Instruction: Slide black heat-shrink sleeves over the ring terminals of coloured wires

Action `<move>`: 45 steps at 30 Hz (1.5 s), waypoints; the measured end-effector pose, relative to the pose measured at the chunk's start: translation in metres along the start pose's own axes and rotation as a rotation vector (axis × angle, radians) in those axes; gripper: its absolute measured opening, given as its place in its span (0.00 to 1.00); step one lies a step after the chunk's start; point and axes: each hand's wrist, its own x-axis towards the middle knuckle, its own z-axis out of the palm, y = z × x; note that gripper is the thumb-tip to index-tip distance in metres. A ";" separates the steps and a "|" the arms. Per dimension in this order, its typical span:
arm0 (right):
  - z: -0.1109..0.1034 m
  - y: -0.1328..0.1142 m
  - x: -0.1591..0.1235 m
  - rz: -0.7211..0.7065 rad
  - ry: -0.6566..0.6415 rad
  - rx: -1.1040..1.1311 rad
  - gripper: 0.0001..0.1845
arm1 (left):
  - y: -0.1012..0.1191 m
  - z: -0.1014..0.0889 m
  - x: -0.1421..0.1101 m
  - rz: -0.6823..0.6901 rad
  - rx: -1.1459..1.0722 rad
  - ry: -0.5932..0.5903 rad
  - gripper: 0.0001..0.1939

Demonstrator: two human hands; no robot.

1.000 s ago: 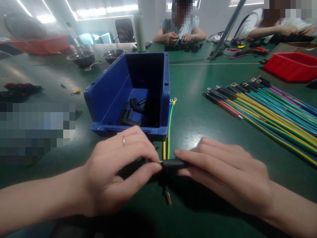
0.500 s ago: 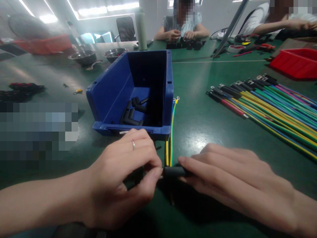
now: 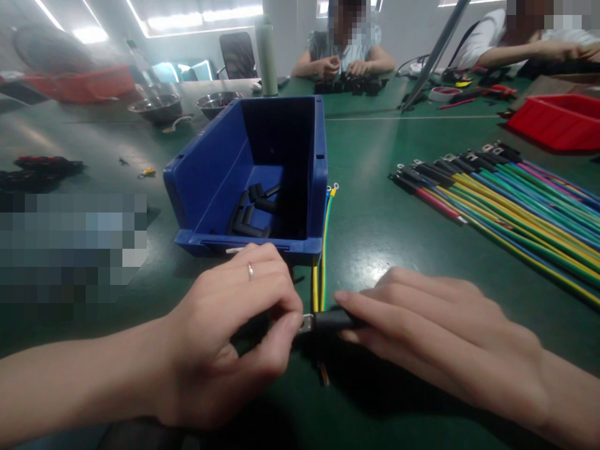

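My left hand [image 3: 239, 325], with a ring on one finger, pinches the end of a metal cable lug [image 3: 307, 323] between thumb and fingertips. The lug sticks out of a black tubular sleeve [image 3: 330, 320]. My right hand [image 3: 445, 344] is closed around the other end of that sleeve, and its fingers hide whatever runs on behind. Just beyond my hands, yellow-green wires [image 3: 324, 269] with ring terminals lie along the right side of a blue bin [image 3: 319, 169]. Short black sleeve pieces [image 3: 253, 222] lie inside the bin.
A row of cables [image 3: 510, 200] with lugs and black sleeves lies at the right, near a red tray [image 3: 557, 122]. Metal bowls [image 3: 157, 109] stand behind the bin at the left. Two people work across the green table [image 3: 365, 162].
More of the metal lug now shows between my left fingertips and the sleeve. My left hand has shifted slightly left; my right hand has barely moved.
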 end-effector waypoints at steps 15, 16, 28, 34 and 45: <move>0.007 0.001 -0.004 0.032 0.020 -0.006 0.11 | -0.010 -0.002 -0.001 0.207 0.128 -0.072 0.08; 0.007 0.001 -0.004 0.035 0.021 -0.013 0.12 | -0.010 -0.002 0.000 0.230 0.150 -0.086 0.09; 0.008 0.001 -0.002 0.091 0.021 -0.079 0.08 | -0.012 0.000 0.000 0.240 0.170 -0.041 0.08; 0.007 0.000 -0.002 0.092 0.027 -0.099 0.09 | -0.013 -0.003 -0.001 0.299 0.347 0.028 0.07; 0.007 -0.001 -0.001 0.082 -0.015 -0.032 0.07 | -0.015 -0.003 -0.001 0.377 0.514 0.073 0.06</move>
